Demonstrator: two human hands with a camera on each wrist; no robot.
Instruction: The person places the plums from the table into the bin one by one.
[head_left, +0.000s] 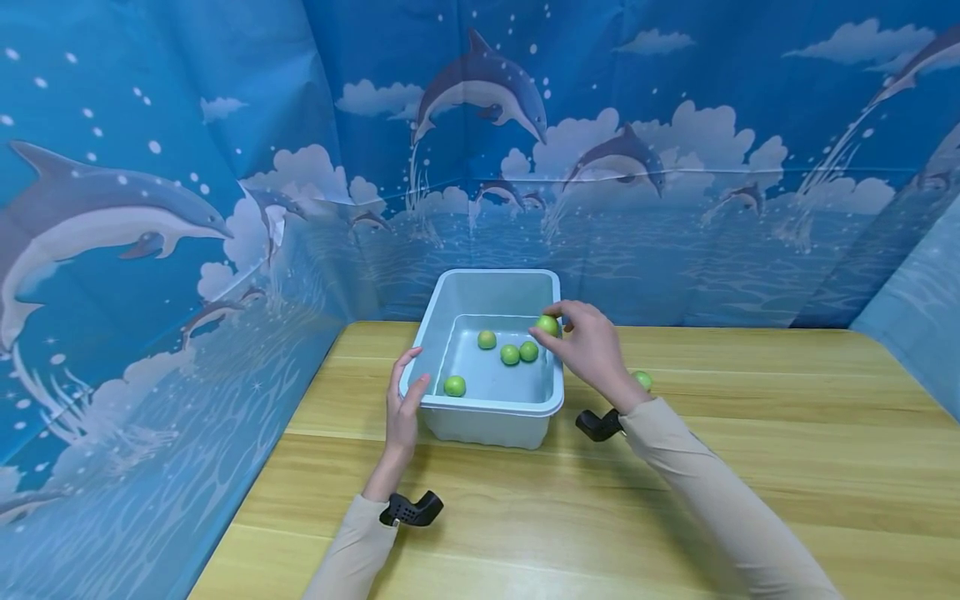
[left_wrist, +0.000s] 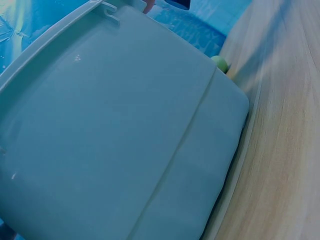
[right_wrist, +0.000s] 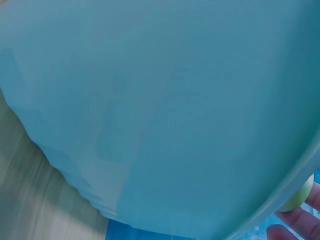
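Observation:
A pale blue plastic bin [head_left: 491, 407] stands on the table, with several small round green fruits inside; one green fruit [head_left: 454, 386] lies near its front left corner. My left hand [head_left: 402, 412] grips the bin's rim at that corner, thumb over the edge. Above the right rim, my right hand [head_left: 588, 346] pinches another green fruit [head_left: 547, 324] between thumb and fingers. That held fruit [right_wrist: 298, 196] also shows past the rim in the right wrist view. The left wrist view is mostly filled by the bin's outer wall [left_wrist: 110, 115].
On the wooden table [head_left: 750, 425], a loose green fruit [head_left: 642, 380] sits right of the bin, partly behind my right wrist. A blue dolphin-print sheet [head_left: 637, 225] hangs along the back and left sides. Each wrist carries a black camera mount [head_left: 412, 508].

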